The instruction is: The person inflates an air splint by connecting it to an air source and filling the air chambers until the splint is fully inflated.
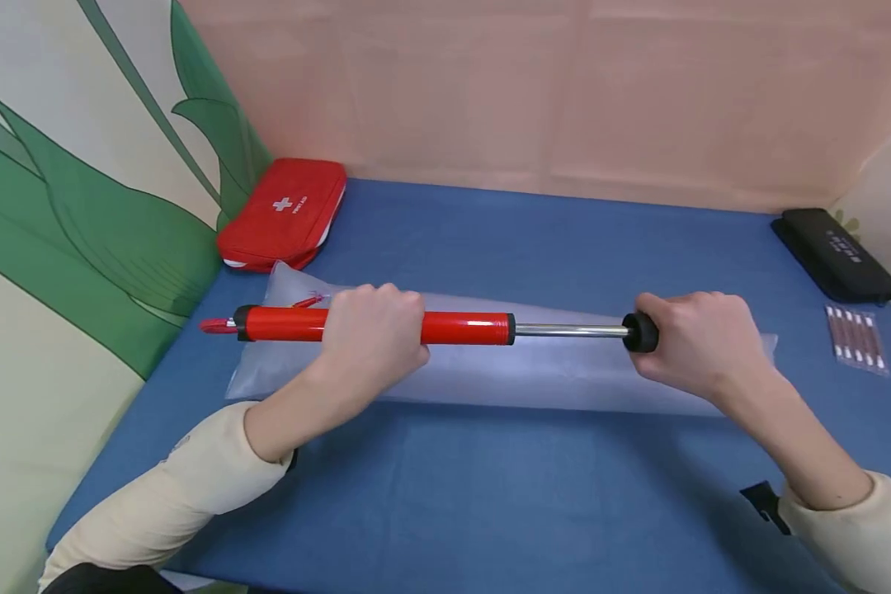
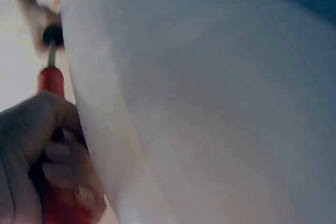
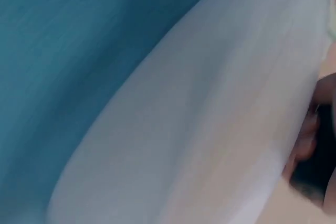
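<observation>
A red hand pump (image 1: 468, 327) lies level across the head view, over a translucent inflated plastic sleeve (image 1: 564, 375) on the table. My left hand (image 1: 374, 338) grips the pump's red barrel around its middle. With fingers curled, my right hand (image 1: 701, 342) holds the black end handle (image 1: 642, 332). Between barrel and handle, a length of shiny metal rod (image 1: 564, 330) is drawn out. At the barrel's left end sits a red tip (image 1: 218, 327). Just behind the barrel, a small red piece (image 1: 309, 302) shows on the sleeve. The sleeve (image 2: 199, 103) fills most of the left wrist view.
A red first-aid case (image 1: 285, 210) stands at the back left, against the leaf-patterned wall. At the right edge of the blue table (image 1: 490, 495) lie a black zipped pouch (image 1: 835, 256) and a small clear packet of swabs (image 1: 857, 338). A pink wall rises behind.
</observation>
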A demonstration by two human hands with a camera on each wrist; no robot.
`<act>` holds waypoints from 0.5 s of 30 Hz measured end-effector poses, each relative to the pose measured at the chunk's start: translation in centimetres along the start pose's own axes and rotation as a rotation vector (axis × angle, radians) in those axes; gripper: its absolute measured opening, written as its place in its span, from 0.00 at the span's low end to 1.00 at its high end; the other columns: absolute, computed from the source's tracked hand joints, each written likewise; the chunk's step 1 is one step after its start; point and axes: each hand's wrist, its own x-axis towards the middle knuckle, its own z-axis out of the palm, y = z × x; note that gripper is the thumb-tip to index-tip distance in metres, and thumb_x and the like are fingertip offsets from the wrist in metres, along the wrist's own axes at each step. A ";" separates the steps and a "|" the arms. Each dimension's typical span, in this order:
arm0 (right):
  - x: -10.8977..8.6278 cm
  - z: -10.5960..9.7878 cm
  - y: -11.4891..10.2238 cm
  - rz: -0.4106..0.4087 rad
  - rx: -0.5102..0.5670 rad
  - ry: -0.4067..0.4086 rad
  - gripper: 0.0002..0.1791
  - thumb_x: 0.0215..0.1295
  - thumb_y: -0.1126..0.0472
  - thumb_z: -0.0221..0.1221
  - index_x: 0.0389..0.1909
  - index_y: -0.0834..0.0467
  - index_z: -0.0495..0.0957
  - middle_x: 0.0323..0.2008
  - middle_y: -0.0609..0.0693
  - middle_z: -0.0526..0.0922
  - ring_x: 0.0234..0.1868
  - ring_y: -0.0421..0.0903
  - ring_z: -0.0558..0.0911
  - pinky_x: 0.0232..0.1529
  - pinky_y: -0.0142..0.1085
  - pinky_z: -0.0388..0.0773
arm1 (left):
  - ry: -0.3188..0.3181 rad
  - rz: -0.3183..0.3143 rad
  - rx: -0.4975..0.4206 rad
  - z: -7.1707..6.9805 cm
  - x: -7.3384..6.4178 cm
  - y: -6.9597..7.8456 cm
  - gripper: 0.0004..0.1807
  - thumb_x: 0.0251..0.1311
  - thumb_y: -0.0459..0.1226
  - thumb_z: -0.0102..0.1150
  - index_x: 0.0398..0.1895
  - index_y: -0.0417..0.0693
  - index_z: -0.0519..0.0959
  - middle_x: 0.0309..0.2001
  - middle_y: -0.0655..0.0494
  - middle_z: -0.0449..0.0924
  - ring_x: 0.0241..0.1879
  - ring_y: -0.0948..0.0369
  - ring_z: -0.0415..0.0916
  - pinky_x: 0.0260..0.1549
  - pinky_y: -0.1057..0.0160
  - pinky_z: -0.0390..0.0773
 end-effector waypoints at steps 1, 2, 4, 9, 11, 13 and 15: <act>0.2 0.0 -0.2 -0.002 0.002 -0.015 0.11 0.38 0.63 0.62 0.18 0.55 0.67 0.10 0.41 0.55 0.10 0.39 0.55 0.12 0.34 0.51 | 0.002 0.002 0.002 0.1 -0.1 0.1 0.22 0.35 0.46 0.78 0.31 0.40 0.84 0.19 0.50 0.78 0.14 0.56 0.72 0.21 0.58 0.80; 0.5 0.1 -0.7 -0.007 0.004 -0.031 0.11 0.38 0.63 0.62 0.17 0.55 0.67 0.09 0.41 0.55 0.10 0.39 0.55 0.12 0.34 0.51 | 0.004 0.012 -0.003 0.2 -0.2 0.4 0.22 0.36 0.47 0.78 0.31 0.40 0.84 0.18 0.50 0.77 0.14 0.57 0.71 0.20 0.59 0.80; 1.1 0.2 -1.9 -0.016 0.007 -0.059 0.12 0.38 0.64 0.62 0.17 0.55 0.66 0.09 0.41 0.55 0.10 0.40 0.55 0.12 0.34 0.51 | 0.007 0.035 -0.016 0.4 -0.2 1.3 0.20 0.38 0.47 0.77 0.27 0.41 0.84 0.16 0.52 0.74 0.13 0.59 0.69 0.18 0.61 0.79; 2.2 0.5 -4.8 0.031 -0.015 -0.072 0.14 0.36 0.65 0.63 0.16 0.55 0.64 0.09 0.43 0.56 0.10 0.41 0.57 0.12 0.34 0.55 | 0.012 0.031 -0.027 0.5 0.6 3.8 0.14 0.41 0.40 0.70 0.11 0.48 0.74 0.10 0.58 0.56 0.11 0.63 0.54 0.10 0.68 0.65; 2.4 0.8 -5.8 0.058 -0.019 -0.066 0.14 0.36 0.64 0.63 0.16 0.56 0.65 0.09 0.44 0.57 0.09 0.41 0.58 0.12 0.35 0.57 | 0.008 0.038 -0.017 0.6 1.2 4.6 0.15 0.41 0.37 0.67 0.09 0.51 0.71 0.10 0.59 0.53 0.11 0.64 0.52 0.09 0.68 0.61; 2.3 1.2 -6.4 0.079 -0.014 -0.047 0.14 0.35 0.63 0.64 0.16 0.56 0.65 0.09 0.45 0.58 0.09 0.41 0.58 0.11 0.34 0.58 | 0.001 0.065 -0.009 0.8 1.7 5.3 0.13 0.41 0.37 0.67 0.10 0.52 0.71 0.10 0.59 0.53 0.11 0.64 0.53 0.09 0.68 0.62; 2.1 1.6 -6.6 0.083 -0.007 -0.016 0.14 0.35 0.64 0.64 0.16 0.56 0.65 0.09 0.45 0.58 0.08 0.41 0.58 0.11 0.34 0.57 | -0.006 0.104 0.000 0.9 2.1 5.4 0.12 0.41 0.37 0.66 0.12 0.52 0.72 0.10 0.60 0.56 0.11 0.65 0.55 0.10 0.68 0.64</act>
